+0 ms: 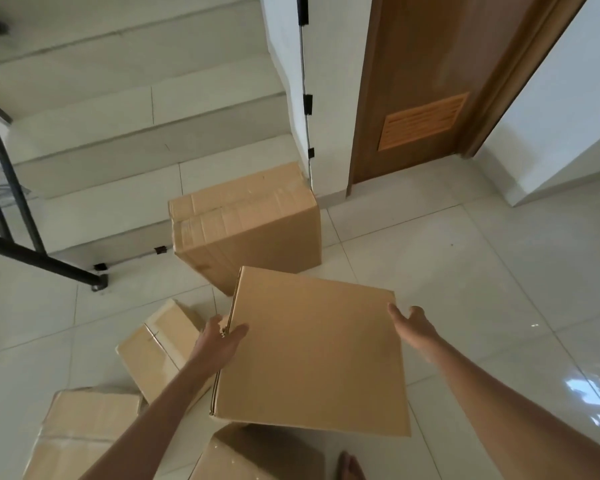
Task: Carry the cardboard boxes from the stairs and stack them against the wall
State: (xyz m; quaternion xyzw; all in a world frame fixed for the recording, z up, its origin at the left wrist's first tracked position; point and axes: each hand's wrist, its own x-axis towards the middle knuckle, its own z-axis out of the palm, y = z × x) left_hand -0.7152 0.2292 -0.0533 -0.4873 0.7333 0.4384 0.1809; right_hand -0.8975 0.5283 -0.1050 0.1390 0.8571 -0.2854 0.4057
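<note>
Brown cardboard box [312, 351] sits tilted at the lower centre of the frame; the left hand [222, 336] grips its left edge with the thumb on top, while the right hand [409, 323] lies at its upper right corner, and I cannot tell if those fingers curl under. With such a hold the box could tip and slide out. Other boxes [160, 348] lie loose on the glossy floor [465, 271] near the bare foot [350, 465], so a step may catch one.

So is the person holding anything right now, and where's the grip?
A cardboard box, between both hands: the left hand pinches its left edge, thumb on top; the right hand presses against its right edge.
</note>
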